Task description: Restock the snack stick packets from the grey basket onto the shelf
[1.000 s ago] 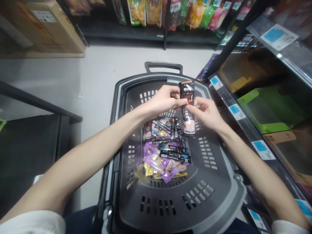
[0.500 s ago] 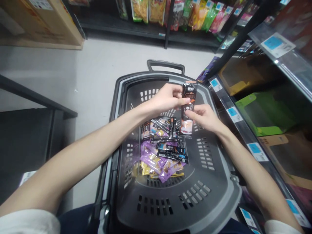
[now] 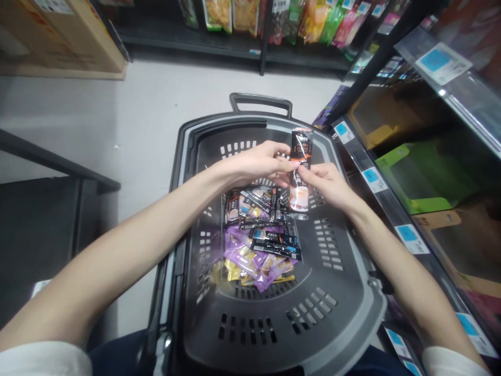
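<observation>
R hand (image 3: 329,183) slid up sachet (image 3: 296,181), L hand (image 3: 266,162) pinching it too, long axis ~vert., cup end (image 3: 299,199) down.

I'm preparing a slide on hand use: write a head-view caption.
Left hand and right hand hold a black sachet above a dark basket containing purple, yellow and black packets.

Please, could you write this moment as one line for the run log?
left hand: holds black sachet | right hand: holds same sachet | place: over shopping basket | basket contents: purple, black and yellow packets
</observation>
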### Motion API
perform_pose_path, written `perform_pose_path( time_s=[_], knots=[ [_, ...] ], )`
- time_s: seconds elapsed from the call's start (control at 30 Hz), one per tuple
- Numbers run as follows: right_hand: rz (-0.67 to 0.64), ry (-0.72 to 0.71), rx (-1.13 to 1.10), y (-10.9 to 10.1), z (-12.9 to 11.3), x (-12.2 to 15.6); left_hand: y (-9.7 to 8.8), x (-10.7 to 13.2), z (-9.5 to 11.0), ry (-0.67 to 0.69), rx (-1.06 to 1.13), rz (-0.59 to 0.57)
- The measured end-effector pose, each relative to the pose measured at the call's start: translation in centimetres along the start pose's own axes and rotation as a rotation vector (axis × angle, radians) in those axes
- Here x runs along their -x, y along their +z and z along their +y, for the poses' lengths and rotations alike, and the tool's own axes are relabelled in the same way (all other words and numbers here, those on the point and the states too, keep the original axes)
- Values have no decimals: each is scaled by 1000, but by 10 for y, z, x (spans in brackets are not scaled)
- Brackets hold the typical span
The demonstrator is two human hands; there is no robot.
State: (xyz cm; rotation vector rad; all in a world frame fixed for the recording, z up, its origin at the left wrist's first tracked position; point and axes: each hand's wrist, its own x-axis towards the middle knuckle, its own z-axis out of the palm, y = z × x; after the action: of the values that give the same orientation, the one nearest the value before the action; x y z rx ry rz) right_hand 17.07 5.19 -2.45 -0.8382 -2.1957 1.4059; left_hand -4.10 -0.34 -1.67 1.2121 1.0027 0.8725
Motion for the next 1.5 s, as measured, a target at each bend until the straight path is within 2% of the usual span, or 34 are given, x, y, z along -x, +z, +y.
perform_pose_path(
  time_s=[0.17, 0.43, 0.67, 0.9, 1.03, 1.2, 1.4, 1.5],
  knots=[
    [42, 0, -109, 2, 2, -3, -1, 1, 0, -3, -9, -40],
    [57, 55, -224, 1, 13, -7, 2, -1, -5, 45, -72, 38],
    [14, 29, -255, -3, 9, -6, 2, 5, 5, 4, -125, 97],
    [66, -63, -155, -3, 4, -3, 2, 2, 2, 27, -76, 104],
    [49, -67, -156, -1, 3, -3, 1, 1, 1, 5, -105, 124],
    [48, -78, -162, -1, 5, -3, -1, 1, -1, 7, -84, 92],
    [37, -110, -151, 2, 3, -4, 4, 2, 1, 14, -9, 63],
    [23, -123, -119, 3, 2, -4, 6, 3, 2, 25, -22, 85]
  ],
)
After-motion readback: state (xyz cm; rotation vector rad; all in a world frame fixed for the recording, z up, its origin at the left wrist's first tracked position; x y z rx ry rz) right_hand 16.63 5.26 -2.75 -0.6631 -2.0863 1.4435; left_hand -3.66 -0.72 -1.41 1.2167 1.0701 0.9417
